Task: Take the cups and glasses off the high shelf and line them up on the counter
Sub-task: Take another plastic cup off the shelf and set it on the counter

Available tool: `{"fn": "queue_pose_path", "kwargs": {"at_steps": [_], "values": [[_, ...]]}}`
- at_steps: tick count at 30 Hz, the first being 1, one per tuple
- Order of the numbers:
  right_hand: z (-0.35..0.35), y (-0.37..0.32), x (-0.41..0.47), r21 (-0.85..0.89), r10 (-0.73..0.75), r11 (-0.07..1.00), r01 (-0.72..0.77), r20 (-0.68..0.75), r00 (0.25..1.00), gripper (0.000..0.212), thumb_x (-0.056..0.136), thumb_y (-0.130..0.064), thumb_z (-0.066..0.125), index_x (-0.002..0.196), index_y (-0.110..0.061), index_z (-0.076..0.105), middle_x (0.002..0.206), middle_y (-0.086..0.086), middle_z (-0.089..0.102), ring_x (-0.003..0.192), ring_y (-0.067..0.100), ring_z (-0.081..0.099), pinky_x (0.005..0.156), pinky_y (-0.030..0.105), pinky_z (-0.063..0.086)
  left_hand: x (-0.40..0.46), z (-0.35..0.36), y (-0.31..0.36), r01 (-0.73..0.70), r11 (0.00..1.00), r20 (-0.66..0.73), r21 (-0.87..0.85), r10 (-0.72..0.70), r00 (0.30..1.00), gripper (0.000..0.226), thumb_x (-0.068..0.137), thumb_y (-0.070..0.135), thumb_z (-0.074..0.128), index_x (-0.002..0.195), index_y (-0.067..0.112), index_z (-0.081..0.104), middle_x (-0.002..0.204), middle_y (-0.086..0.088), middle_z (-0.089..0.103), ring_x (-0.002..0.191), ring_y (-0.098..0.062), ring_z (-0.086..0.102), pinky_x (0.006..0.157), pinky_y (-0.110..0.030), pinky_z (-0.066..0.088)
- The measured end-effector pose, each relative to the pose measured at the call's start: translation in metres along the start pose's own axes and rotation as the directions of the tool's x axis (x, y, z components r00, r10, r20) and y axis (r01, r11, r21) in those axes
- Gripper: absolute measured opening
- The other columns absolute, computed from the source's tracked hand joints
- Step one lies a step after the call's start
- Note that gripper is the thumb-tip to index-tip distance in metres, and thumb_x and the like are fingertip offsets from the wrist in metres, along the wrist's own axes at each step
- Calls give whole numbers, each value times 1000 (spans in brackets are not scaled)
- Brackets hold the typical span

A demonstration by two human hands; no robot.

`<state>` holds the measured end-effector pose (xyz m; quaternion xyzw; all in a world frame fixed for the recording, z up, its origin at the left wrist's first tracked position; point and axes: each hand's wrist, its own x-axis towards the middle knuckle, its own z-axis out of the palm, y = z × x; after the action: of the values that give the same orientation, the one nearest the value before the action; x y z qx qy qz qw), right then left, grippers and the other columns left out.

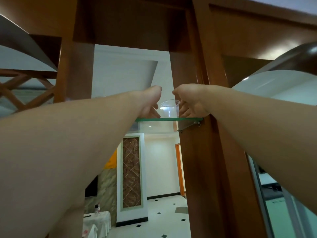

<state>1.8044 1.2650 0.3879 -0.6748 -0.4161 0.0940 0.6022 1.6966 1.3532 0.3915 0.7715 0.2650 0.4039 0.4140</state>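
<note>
A clear plastic cup [169,108] stands upright on a high glass shelf [188,119] set between wooden posts. Both my arms reach up to it. My left hand [151,103] is at the cup's left side, fingers curled and a little apart from it. On the cup's right side, my right hand [189,102] has its fingers against the wall and rim. Whether the right fingers truly grip the cup is hard to tell. No other cup or glass shows on the shelf.
A thick wooden post [202,152] rises just right of the shelf, with a metal bracket [190,125] under the glass. Wooden frame beams [130,23] cross overhead. Below and beyond lie a tiled floor [168,219] and a cloth-covered table [97,220].
</note>
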Motion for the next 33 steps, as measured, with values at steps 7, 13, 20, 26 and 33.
{"fn": "queue_pose_path", "kwargs": {"at_steps": [7,13,20,26,33], "values": [[-1,2,7,-32,-29,999,29,18,999,58,110,-32,43,162,-8,31,162,22,45,139,43,55,111,49,48,1,6,-5,-68,992,-1,107,68,998,56,111,44,35,146,3,48,135,-23,66,81,-30,73,41,-37,60],[4,5,10,-74,-74,995,72,-21,997,52,110,-35,46,155,-10,42,152,20,56,133,39,59,102,44,55,9,1,-8,-53,990,-15,129,56,998,50,113,40,36,138,1,53,112,-21,77,91,-28,78,79,-42,65],[11,7,13,-77,-137,988,135,-19,990,48,109,-38,50,150,-13,47,145,16,63,113,35,69,84,39,62,6,-4,-4,-64,990,20,126,62,998,57,112,44,39,148,0,45,131,-23,70,91,-27,73,78,-35,63],[10,6,14,-4,-171,985,171,13,985,41,106,-39,56,140,-16,54,127,15,68,85,31,68,40,29,58,3,-12,1,-74,988,34,135,70,997,62,111,46,42,152,0,41,132,-24,69,89,-28,76,78,-33,65],[17,6,22,57,-219,975,217,34,975,30,102,-45,60,121,-22,56,105,9,70,87,33,73,44,31,60,1,-24,3,-97,980,7,174,97,995,60,110,47,43,149,1,42,126,-26,70,88,-32,78,74,-35,67]]}}
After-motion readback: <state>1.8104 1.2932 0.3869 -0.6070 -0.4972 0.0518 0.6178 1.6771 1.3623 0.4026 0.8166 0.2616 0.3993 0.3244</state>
